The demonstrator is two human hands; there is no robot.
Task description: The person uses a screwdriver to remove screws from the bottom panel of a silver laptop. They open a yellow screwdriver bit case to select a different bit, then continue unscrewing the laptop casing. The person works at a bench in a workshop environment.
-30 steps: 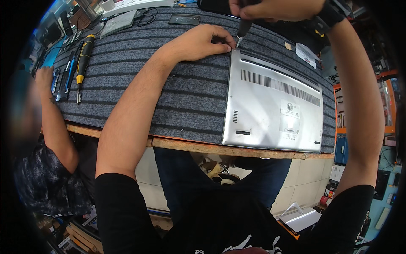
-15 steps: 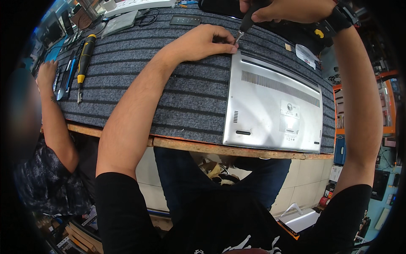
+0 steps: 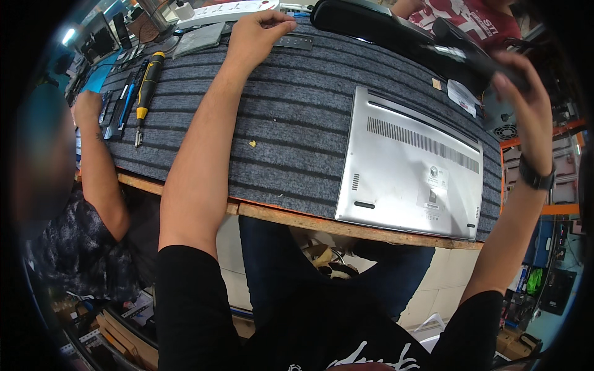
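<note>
At the near right, a silver laptop (image 3: 402, 170) lies underside up along the wooden table edge (image 3: 297, 217); its lid and screen face down, out of sight. A small pale scrap (image 3: 252, 143) sits on the striped mat (image 3: 291, 123) to its left. Farther left lies a yellow-and-black screwdriver (image 3: 147, 89), untouched. On the far right, the right hand (image 3: 532, 114) is motion-blurred, well above the mat, fingers part-curled around a black-handled screwdriver (image 3: 486, 65); its tip cannot be made out. Far left of the laptop, the left hand (image 3: 255, 37) hangs by a flat dark tray (image 3: 302, 42), partly covering it; thumb and fingertips are drawn close together, and whether they pinch anything cannot be told. Beyond, a person in a red shirt (image 3: 464, 18) is cut off by the frame.
</note>
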